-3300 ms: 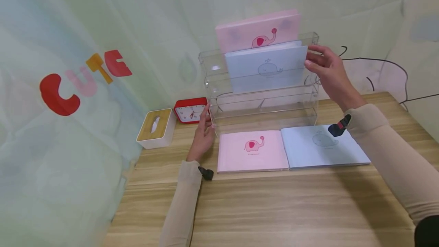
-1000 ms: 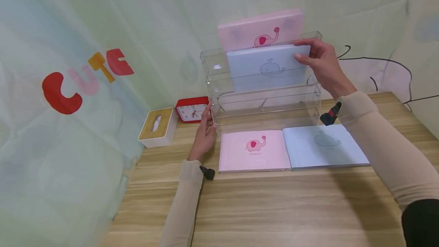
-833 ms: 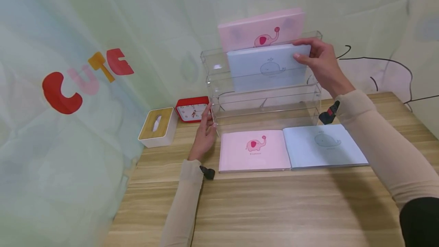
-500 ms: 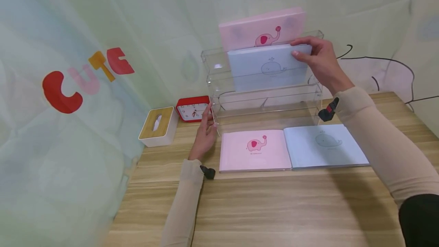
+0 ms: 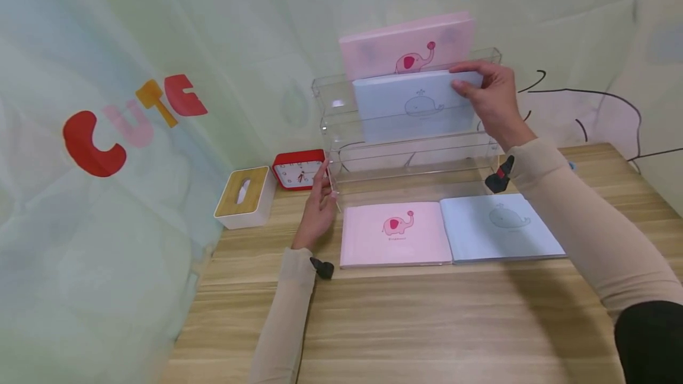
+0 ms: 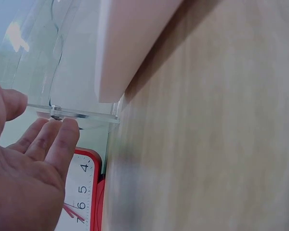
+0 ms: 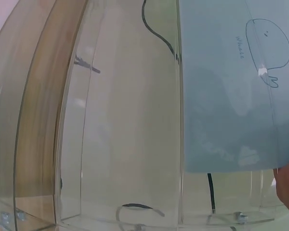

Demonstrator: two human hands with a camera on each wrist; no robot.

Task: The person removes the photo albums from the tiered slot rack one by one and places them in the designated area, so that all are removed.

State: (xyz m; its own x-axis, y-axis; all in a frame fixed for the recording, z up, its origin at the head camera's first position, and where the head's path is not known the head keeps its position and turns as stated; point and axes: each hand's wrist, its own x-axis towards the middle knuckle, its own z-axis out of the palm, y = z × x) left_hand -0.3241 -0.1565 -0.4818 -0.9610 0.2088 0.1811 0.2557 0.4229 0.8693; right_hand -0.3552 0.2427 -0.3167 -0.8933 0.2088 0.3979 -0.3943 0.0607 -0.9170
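Observation:
A blue picture book with a whale drawing (image 5: 421, 105) stands in the middle tier of a clear acrylic rack (image 5: 411, 182). My right hand (image 5: 493, 96) pinches the upper right corner of this book, thumb on the cover and fingers over the top edge. In the right wrist view the book's lower part (image 7: 231, 110) shows behind the clear front strip. Behind it, higher up, stands a pink elephant book (image 5: 405, 46). My left hand (image 5: 316, 215) has its fingers extended, with the fingertips right at the rack's left side panel (image 6: 82, 114).
On the wooden table (image 5: 405, 319), a pink elephant book (image 5: 368, 242) and a blue whale book (image 5: 475, 242) lie side by side before the rack. Left of the rack are a red clock (image 5: 299, 170) and a tissue box (image 5: 245, 197). A curtain (image 5: 240, 46) hangs behind.
My right hand has moved from the blue book's right edge to its upper corner, then slightly left along the top, now pinching it. My left hand has stayed at the rack's side.

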